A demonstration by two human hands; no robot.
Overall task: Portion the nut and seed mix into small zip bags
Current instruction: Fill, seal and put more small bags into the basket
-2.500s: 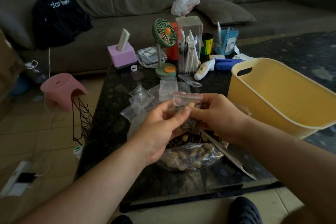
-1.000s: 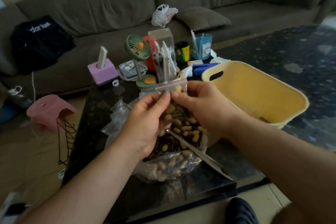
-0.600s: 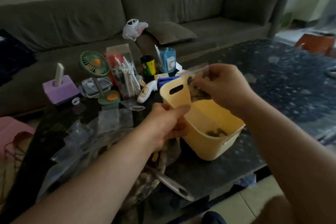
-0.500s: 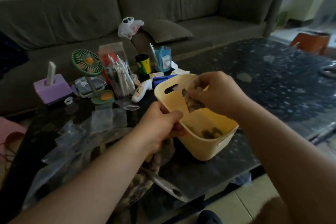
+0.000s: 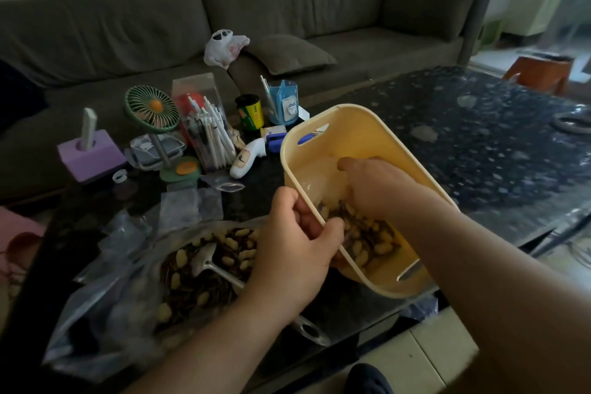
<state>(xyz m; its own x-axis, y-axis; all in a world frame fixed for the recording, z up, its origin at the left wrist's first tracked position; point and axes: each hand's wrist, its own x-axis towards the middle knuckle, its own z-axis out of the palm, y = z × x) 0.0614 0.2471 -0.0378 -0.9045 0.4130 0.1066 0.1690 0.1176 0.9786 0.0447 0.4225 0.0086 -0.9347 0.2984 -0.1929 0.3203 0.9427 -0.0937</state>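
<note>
Pale nuts, dark seeds — filled zip bags (image 5: 367, 238) in yellow tub (image 5: 358, 125).

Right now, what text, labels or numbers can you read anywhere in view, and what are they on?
None reads clearly.
green-and-yellow can: printed characters, too blurred.
blue pen cup: a sticker, picture only, no words legible.
white bottle: a dark mark, not text that I can read.
white plastic bag: red print, too blurred.

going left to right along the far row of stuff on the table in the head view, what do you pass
purple block → green fan → clear box of pens → yellow-green can → blue holder → yellow basket
</note>
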